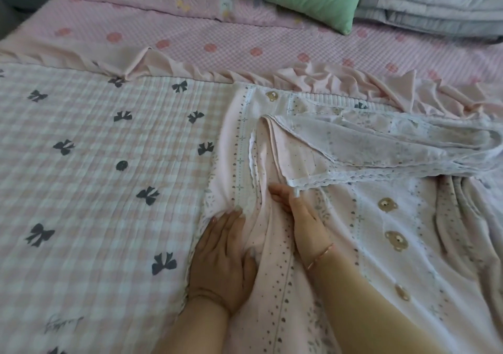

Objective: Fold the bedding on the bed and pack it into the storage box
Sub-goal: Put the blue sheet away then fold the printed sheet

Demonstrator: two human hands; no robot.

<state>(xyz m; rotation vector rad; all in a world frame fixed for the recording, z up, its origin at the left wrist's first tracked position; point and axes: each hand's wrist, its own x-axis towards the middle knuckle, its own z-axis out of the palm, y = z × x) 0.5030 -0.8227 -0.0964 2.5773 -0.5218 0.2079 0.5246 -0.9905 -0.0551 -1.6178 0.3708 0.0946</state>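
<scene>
Both hands lie flat with straight fingers, gripping nothing — the left hand (223, 261) and right hand (302, 214) press a rumpled pink sheet (272, 285) spread on the bed (245, 43) — best smoothed outward before folding.

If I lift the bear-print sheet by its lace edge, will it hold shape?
Probably not: the bear-print sheet already bunches into soft folds near the left hand and right hand. It looks thin, so likely light and draping.
</scene>
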